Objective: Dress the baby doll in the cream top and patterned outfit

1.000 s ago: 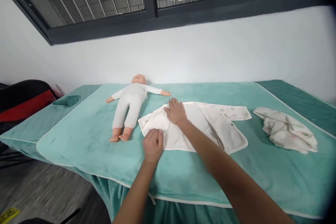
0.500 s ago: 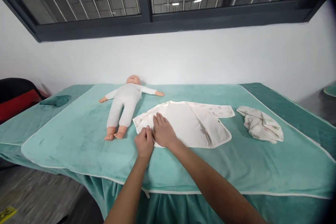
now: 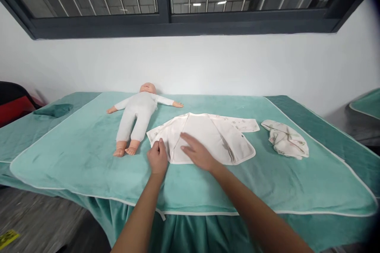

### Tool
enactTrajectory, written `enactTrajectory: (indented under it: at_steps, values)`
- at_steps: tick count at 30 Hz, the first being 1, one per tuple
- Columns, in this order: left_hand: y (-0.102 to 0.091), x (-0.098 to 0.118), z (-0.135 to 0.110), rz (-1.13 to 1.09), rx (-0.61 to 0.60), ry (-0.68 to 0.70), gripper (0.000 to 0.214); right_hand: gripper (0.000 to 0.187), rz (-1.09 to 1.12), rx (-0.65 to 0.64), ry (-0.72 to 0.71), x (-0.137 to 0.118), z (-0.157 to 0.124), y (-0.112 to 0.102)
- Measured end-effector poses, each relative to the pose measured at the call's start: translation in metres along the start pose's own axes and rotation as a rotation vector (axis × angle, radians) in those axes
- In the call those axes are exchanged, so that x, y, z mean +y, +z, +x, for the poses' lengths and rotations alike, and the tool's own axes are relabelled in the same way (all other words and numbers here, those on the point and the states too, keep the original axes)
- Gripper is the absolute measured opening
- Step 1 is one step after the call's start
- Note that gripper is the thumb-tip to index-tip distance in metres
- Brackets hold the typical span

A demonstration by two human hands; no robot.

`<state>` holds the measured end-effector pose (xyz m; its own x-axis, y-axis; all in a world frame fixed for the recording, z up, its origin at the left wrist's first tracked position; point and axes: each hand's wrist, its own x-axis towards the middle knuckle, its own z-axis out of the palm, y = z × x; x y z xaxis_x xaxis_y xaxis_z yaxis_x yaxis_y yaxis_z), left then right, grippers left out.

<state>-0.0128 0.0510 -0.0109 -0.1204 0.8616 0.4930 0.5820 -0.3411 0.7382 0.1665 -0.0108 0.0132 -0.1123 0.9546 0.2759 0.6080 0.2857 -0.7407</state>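
Note:
A white baby shirt (image 3: 204, 136) lies spread open on the green cover, its small-print sleeves stretched out to both sides. At its lower left edge my left hand (image 3: 157, 157) is closed, thumb on top, pinching the fabric. My right hand (image 3: 199, 153) is open over the shirt's left-centre part, fingers apart and slightly blurred; whether it touches the cloth I cannot tell. Left of the shirt, a baby doll (image 3: 139, 112) in a white body suit lies on its back, arms spread, feet towards me.
A crumpled printed cloth (image 3: 286, 139) lies to the right of the shirt. The green velvety cover (image 3: 74, 154) with white piping drapes over the table's front edge. Behind are a white wall (image 3: 208, 67) and a dark-framed window (image 3: 169, 23). A red and black chair (image 3: 14, 104) stands at left.
My right hand has lifted from the shirt's left side and moved to the right, fingers now apart. My left hand stays closed at the shirt's edge. The view has shifted slightly.

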Motion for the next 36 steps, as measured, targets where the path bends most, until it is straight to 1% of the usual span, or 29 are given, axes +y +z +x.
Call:
enactTrajectory:
  at_steps: [2, 5, 9, 13, 16, 18, 20, 22, 24, 25, 26, 27, 28, 30, 32, 34, 36]
  values:
    - [0.001, 0.000, 0.001, 0.009, -0.009, -0.008, 0.043, 0.064, -0.229, 0.057, 0.079, 0.015, 0.000, -0.012]
    - [0.000, 0.000, 0.001, 0.009, -0.037, -0.021, 0.043, 0.066, -0.534, 0.062, 0.135, 0.031, -0.010, -0.020]
    - [-0.002, 0.003, 0.003, 0.024, -0.103, -0.027, 0.042, 0.068, -0.696, 0.047, 0.157, 0.040, -0.032, -0.027]
    - [-0.003, 0.007, 0.003, 0.035, -0.160, -0.034, 0.043, 0.073, -0.755, 0.071, 0.264, 0.043, -0.051, -0.036]
    - [-0.003, 0.007, 0.002, 0.015, -0.189, -0.065, 0.044, 0.074, -0.721, 0.104, 0.340, 0.042, -0.063, -0.031]
    - [-0.009, 0.009, 0.003, -0.015, -0.221, -0.103, 0.045, 0.073, -0.651, 0.115, 0.345, 0.039, -0.064, -0.025]
    - [-0.022, 0.014, 0.009, -0.063, -0.276, -0.124, 0.044, 0.072, -0.534, 0.107, 0.314, 0.034, -0.050, -0.019]
    - [-0.044, 0.018, 0.025, -0.110, -0.323, -0.078, 0.036, 0.072, -0.391, 0.105, 0.294, 0.026, -0.016, -0.015]
    - [-0.069, 0.016, 0.049, -0.081, -0.289, 0.050, 0.031, 0.073, -0.260, 0.122, 0.292, 0.014, 0.035, -0.007]
    - [-0.079, 0.010, 0.064, -0.019, -0.271, 0.118, 0.033, 0.074, -0.207, 0.123, 0.269, 0.008, 0.066, 0.000]
    - [-0.088, 0.002, 0.079, 0.067, -0.262, 0.158, 0.038, 0.074, -0.163, 0.122, 0.236, 0.002, 0.099, 0.008]
    - [-0.095, -0.010, 0.094, 0.156, -0.271, 0.167, 0.046, 0.073, -0.139, 0.118, 0.191, -0.004, 0.132, 0.018]
    - [-0.098, -0.025, 0.108, 0.232, -0.296, 0.145, 0.054, 0.072, -0.143, 0.120, 0.141, -0.009, 0.165, 0.030]
    - [-0.098, -0.057, 0.132, 0.323, -0.369, 0.050, 0.067, 0.070, -0.207, 0.142, 0.064, -0.018, 0.224, 0.055]
    - [-0.092, -0.086, 0.149, 0.328, -0.417, -0.025, 0.072, 0.069, -0.263, 0.146, 0.080, -0.024, 0.271, 0.078]
    - [-0.083, -0.105, 0.164, 0.287, -0.429, -0.056, 0.074, 0.068, -0.280, 0.147, 0.138, -0.024, 0.306, 0.093]
    - [-0.075, -0.113, 0.177, 0.229, -0.438, -0.083, 0.077, 0.066, -0.269, 0.156, 0.199, -0.020, 0.333, 0.099]
